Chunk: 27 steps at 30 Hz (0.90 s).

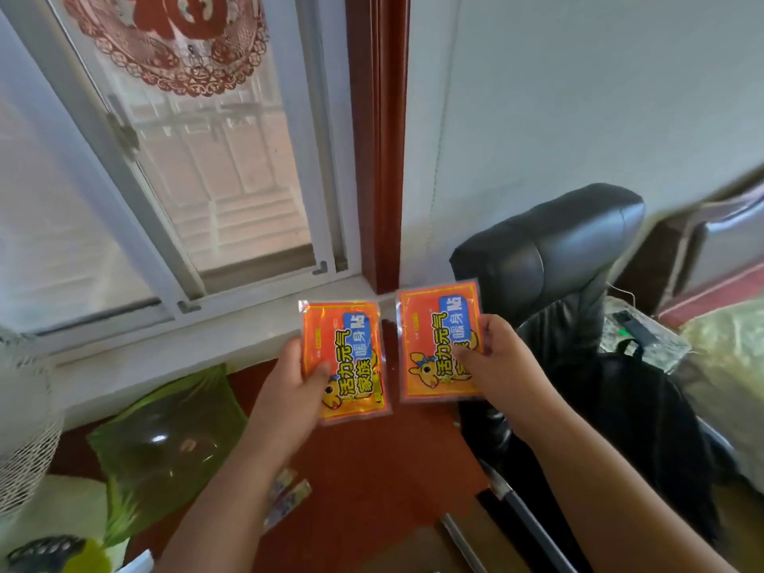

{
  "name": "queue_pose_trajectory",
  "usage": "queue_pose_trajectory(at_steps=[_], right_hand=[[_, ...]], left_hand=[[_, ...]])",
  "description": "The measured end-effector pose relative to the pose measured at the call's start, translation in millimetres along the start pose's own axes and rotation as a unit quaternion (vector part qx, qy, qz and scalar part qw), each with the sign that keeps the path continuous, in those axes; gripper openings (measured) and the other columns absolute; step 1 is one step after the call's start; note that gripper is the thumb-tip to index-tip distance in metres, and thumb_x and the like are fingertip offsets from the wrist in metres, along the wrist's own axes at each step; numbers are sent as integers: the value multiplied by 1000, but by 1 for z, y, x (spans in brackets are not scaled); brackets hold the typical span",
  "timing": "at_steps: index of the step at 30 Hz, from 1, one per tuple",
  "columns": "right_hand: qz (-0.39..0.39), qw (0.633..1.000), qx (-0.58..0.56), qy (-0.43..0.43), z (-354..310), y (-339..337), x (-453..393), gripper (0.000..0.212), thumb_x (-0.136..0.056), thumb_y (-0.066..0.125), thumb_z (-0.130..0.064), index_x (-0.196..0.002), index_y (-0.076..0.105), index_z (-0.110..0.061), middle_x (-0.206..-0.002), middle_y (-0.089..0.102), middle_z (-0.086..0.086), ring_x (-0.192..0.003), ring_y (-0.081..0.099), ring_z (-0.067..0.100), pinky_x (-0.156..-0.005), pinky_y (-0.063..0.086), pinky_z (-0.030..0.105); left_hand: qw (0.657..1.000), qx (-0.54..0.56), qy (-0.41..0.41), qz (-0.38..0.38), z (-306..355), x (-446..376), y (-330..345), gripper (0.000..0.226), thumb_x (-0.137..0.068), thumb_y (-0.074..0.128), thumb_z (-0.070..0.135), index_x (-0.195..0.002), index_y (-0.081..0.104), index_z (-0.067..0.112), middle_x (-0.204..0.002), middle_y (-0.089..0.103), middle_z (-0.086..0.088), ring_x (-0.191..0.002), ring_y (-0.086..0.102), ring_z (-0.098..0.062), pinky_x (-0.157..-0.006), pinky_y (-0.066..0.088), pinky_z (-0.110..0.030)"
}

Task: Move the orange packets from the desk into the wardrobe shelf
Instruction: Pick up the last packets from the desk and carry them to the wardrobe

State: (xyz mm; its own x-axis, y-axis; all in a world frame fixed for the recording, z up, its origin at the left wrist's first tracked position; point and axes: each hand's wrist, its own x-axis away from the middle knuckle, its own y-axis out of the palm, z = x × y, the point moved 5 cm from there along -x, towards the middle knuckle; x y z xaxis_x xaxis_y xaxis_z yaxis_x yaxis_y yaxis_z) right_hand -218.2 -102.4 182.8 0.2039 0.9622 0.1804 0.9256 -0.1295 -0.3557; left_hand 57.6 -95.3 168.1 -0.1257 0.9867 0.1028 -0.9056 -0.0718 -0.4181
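Above red desk point(364, 469) | each hand grips a glossy flat rectangular packet

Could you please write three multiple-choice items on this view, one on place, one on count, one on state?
1. The black chair stands where?
A. right of the packets
B. left of them
C. behind the camera

2. How many orange packets are held?
A. one
B. two
C. four

3. How is the left packet carried?
A. lying on the sill
B. gripped by the left hand
C. hanging from a hook

Key: 1 A, the chair is at right; 2 B, the right hand holds the right packet too; 3 B, its thumb lies across the front.
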Motion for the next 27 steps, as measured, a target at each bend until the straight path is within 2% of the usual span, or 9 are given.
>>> queue_pose_trajectory(at_steps=[3,6,8,12,15,17,19,22,27], right_hand=[[37,998,-34,38,13,1,27,26,-96,72,-16,-105,58,-36,-101,80,-5,-86,80,12,-84,65,49],[82,992,-60,76,26,-4,59,25,-98,69,-14,-106,57,-33,-100,80,-5,-83,80,12,-80,66,50],[116,985,-79,96,39,-10,82,24,-98,68,-12,-107,58,-32,-97,80,-4,-81,80,15,-79,65,55],[198,967,-90,129,65,-31,137,25,-98,67,-9,-108,59,-30,-98,80,-2,-82,80,16,-80,65,53],[263,947,-105,152,84,-56,184,23,-99,68,-11,-112,58,-27,-103,79,-1,-88,80,16,-83,65,50],[301,931,-122,165,96,-75,216,23,-99,68,-13,-112,57,-29,-105,78,-1,-89,79,15,-84,65,48],[338,914,-144,170,106,-93,249,24,-100,67,-12,-112,56,-30,-107,77,-1,-91,79,14,-85,65,46],[385,889,-176,172,120,-114,293,27,-101,65,-9,-121,54,-23,-112,77,1,-92,79,16,-84,65,47],[450,849,-203,189,149,-143,361,30,-101,64,-8,-126,53,-20,-114,77,3,-95,79,18,-86,65,48]], left_hand=[[999,-1,17,-30,-6,4,-2,23,-103,54,31,-115,46,49,-108,68,19,-98,68,-6,-89,53,-39],[997,-2,23,-71,-15,7,7,19,-103,54,30,-120,51,39,-110,71,14,-99,71,-11,-89,56,-43],[994,7,25,-106,-21,8,18,22,-102,55,28,-122,54,39,-111,73,11,-98,72,-13,-90,57,-47],[983,25,45,-178,-16,22,54,27,-103,54,20,-126,54,34,-111,71,10,-94,69,-5,-72,59,-28],[965,27,62,-253,0,43,87,30,-102,54,21,-124,54,41,-112,72,11,-100,71,-8,-87,58,-38],[950,32,68,-304,13,58,113,31,-103,54,20,-127,53,40,-114,72,8,-102,72,-12,-87,59,-41],[931,43,79,-352,26,77,142,31,-103,53,19,-128,52,37,-114,73,7,-100,74,-13,-82,62,-40],[903,55,90,-416,45,114,181,33,-104,52,11,-120,55,39,-108,73,7,-86,75,-6,-62,61,-26],[861,27,105,-497,60,173,239,42,-100,56,11,-108,58,52,-108,76,10,-102,74,-18,-88,59,-47]])
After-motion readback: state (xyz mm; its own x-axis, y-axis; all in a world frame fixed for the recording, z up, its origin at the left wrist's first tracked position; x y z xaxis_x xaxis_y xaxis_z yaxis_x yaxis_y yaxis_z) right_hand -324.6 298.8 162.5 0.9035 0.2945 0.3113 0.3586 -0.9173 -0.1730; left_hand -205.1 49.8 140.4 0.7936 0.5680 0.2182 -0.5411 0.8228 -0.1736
